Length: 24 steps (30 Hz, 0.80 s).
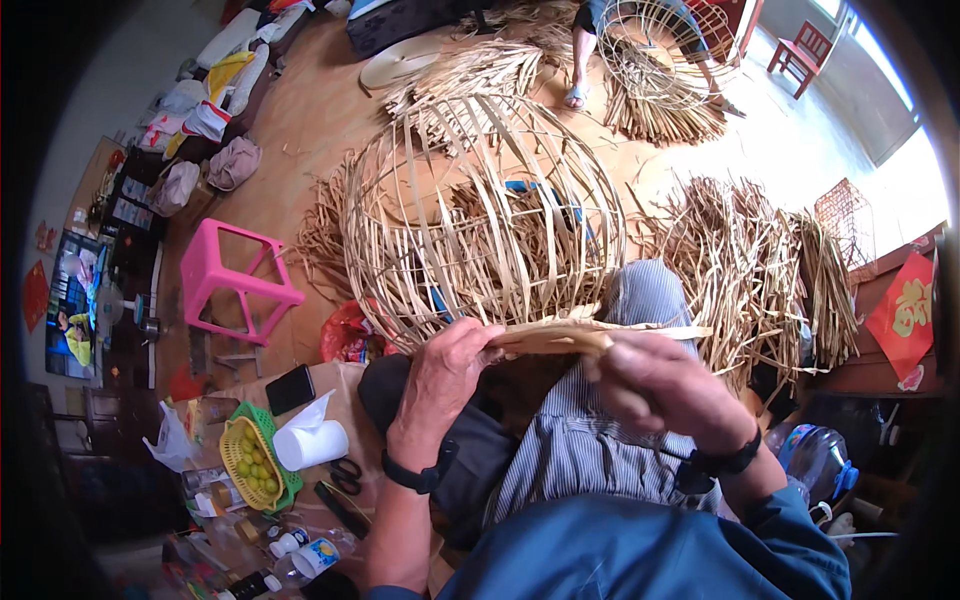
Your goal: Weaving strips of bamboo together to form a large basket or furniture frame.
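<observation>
A large round openwork basket (pixel 487 240) of pale split strips stands in front of my knees. Across its near edge runs a flat tan band of dried leaf strips (pixel 548 340). My left hand (pixel 445 370) is closed on the band's left end, thumb and fingers pinching it at the basket's edge. Slightly blurred, my right hand (pixel 660 385) has its fingers closed on the right part of the same band. A pale strip end sticks out past that hand, over my striped trouser leg (pixel 650 290). Its fingertips are partly hidden.
Dried strips (pixel 740 260) lie heaped at right. Another person's leg (pixel 582 60) and a second woven frame (pixel 665 45) are at the back. A pink stool (pixel 235 280) stands left. Nearer lie a fruit basket (pixel 250 460), paper roll (pixel 310 443), scissors (pixel 346 475) and large bottle (pixel 815 460).
</observation>
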Tool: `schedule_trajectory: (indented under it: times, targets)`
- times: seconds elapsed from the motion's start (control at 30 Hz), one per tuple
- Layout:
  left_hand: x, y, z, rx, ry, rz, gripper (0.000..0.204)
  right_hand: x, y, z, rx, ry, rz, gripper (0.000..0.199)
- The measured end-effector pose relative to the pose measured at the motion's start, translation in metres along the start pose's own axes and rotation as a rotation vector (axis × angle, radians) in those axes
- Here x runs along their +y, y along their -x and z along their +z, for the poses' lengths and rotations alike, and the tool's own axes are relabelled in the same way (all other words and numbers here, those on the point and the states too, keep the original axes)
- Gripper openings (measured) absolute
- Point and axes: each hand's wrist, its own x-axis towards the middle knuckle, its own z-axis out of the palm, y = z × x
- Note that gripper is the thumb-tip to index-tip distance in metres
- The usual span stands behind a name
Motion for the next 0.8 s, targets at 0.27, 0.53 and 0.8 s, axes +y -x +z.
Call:
schedule_trajectory:
  times: [0.27, 0.53, 0.8]
  targets:
    - [-0.001, 0.004, 0.032, 0.307, -0.115, -0.070, 0.020, -0.009, -0.004, -0.042, -0.037, 0.211, -0.616, 0.020]
    - [0.002, 0.000, 0.032, 0.318, -0.252, -0.060, 0.010, 0.034, -0.099, -0.009, 0.222, 0.445, -0.345, 0.042]
    - [0.006, -0.002, 0.039, 0.312, -0.241, -0.160, 0.008, -0.020, -0.159, -0.012, 0.136, 0.585, -0.503, 0.018]
